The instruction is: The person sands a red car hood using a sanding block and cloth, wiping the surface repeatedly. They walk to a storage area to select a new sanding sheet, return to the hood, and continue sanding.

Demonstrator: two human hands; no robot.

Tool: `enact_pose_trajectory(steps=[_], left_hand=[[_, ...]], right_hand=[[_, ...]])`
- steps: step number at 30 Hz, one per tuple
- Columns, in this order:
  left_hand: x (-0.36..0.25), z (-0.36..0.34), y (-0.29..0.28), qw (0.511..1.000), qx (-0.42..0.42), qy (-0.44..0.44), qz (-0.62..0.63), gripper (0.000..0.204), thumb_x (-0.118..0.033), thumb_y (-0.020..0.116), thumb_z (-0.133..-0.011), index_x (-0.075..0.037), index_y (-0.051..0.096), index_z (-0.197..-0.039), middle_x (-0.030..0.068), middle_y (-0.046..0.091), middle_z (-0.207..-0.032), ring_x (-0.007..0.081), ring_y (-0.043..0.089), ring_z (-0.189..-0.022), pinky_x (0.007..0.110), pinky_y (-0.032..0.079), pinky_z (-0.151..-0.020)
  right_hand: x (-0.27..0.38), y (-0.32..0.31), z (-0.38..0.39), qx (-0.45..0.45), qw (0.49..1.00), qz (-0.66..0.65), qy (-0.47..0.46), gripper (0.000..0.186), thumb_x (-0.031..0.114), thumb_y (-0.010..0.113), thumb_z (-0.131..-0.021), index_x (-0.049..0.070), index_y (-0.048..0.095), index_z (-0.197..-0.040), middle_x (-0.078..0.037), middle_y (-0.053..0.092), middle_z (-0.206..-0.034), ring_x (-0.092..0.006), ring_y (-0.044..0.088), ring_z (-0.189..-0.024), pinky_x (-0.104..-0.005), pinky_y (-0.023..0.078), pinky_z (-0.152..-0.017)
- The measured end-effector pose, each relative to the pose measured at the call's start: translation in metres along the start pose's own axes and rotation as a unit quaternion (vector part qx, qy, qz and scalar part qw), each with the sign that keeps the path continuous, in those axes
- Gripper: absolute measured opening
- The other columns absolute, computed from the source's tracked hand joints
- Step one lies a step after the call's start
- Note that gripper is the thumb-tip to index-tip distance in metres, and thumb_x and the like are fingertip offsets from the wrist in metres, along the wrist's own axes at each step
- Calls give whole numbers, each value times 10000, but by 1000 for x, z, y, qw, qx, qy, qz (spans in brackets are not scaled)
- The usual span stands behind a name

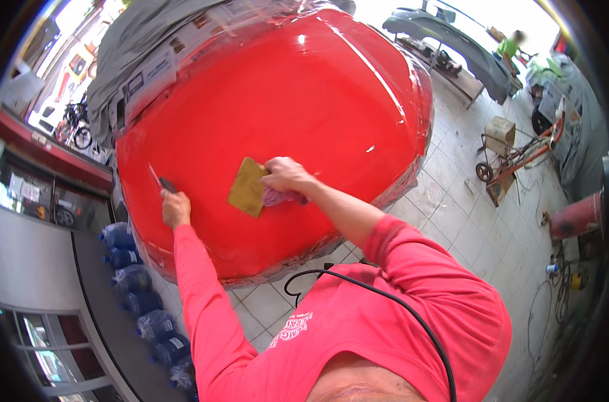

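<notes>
A glossy red car hood [264,114] spreads in front of me. Over its left part, my left hand [176,206] is closed around a dark-handled tool [166,185] with a thin, pale blade-like end; its exact kind is hard to make out. Near the hood's middle, my right hand [287,175] grips a flat, yellowish rectangular pad [248,188] by its right edge. A crumpled pinkish-purple cloth [275,197] is bunched under the same hand. Whether the pad touches the paint cannot be seen.
Masking paper [150,79] and a grey cover [117,60] lie beyond the hood. Large blue water bottles [142,303] line the left wall. A hand truck [518,157], a red cylinder [575,216] and a grey bumper [451,43] stand right, where another person [508,48] works. A black cable [411,309] crosses my chest.
</notes>
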State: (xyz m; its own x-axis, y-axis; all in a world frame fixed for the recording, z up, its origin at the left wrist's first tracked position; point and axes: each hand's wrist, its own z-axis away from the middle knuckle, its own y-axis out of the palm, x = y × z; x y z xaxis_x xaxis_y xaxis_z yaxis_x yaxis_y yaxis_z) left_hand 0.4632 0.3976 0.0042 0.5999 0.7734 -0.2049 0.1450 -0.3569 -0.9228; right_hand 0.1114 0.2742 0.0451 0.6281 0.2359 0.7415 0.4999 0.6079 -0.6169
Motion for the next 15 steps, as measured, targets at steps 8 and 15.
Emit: enact_pose_trajectory(steps=[8, 15], left_hand=[[-95, -5, -2, 995, -5, 37, -97, 283, -190, 477, -985, 39, 520, -1145, 280, 752, -895, 489, 745, -858, 616, 583, -725], [-406, 56, 38, 976, 60, 208, 18, 377, -306, 334, -1088, -8, 560, -1136, 244, 757, -868, 431, 759, -803, 592, 578, -678]], right_hand=[[-304, -177, 219, -262, 893, -345, 117, 343, 242, 727, -990, -8, 721, -1225, -18, 697, -927, -55, 589, -747, -248, 488, -649], [-468, -206, 368, -464, 717, -483, 194, 275, 150, 691, -1025, 30, 675, -1271, 12, 687, -942, -74, 620, -701, -246, 490, -583]])
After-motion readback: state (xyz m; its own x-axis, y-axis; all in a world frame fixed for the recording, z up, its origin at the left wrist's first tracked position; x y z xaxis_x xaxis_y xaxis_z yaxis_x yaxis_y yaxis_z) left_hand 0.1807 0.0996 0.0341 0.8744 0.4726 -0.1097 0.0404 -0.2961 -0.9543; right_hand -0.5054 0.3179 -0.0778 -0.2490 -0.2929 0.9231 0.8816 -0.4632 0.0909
